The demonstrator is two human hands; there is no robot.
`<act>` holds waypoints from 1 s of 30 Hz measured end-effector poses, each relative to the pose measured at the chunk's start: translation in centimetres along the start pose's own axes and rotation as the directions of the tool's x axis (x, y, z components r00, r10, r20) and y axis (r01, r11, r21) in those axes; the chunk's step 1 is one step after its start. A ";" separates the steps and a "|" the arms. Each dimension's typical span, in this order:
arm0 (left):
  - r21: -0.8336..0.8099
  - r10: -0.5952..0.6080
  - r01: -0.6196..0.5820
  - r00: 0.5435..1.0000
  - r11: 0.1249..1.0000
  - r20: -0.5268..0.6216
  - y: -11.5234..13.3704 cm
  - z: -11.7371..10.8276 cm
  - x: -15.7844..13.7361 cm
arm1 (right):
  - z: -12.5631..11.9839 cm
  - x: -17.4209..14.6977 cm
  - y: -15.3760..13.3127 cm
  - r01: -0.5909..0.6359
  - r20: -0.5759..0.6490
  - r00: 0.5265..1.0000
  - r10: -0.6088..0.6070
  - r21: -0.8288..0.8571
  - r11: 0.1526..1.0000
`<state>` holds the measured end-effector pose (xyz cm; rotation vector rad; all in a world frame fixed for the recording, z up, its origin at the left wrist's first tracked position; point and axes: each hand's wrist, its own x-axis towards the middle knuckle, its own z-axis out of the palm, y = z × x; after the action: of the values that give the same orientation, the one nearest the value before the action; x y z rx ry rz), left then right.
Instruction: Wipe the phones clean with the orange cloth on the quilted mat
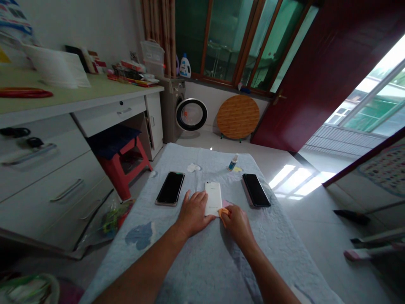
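A white smartphone (214, 197) lies back side up on the cloth-covered table (196, 270). My left hand (193, 214) holds it steady, fingers along its left edge and thumb by its bottom edge. Pinched in my right hand (238, 221) is a small orange cloth (224, 213), pressed against the phone's lower right corner. To the left lies a dark-screened phone (171, 188) in a light case. Another dark-screened phone (255, 191) rests on the right. Behind them stands a small spray bottle (233, 163) with a blue label.
A long desk (107, 90) runs along the left, with a red stool (126, 162) partly under it. Ahead are a washing machine (171, 109) with its door ajar and a round wooden tabletop (238, 116) leaning at the wall. A dark red door (294, 80) is at the right.
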<state>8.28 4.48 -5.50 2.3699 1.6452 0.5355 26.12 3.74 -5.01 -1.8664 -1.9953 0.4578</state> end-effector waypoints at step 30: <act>-0.024 -0.003 0.004 0.999 1.000 0.048 -0.3 0.2 0.2 | 1.9 13.9 -3.5 0.308 0.175 0.948 -0.266 -0.296 0.904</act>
<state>8.17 4.77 -5.75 2.3436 1.6127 0.4912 21.42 17.38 -4.35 -1.7039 -2.5121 0.1810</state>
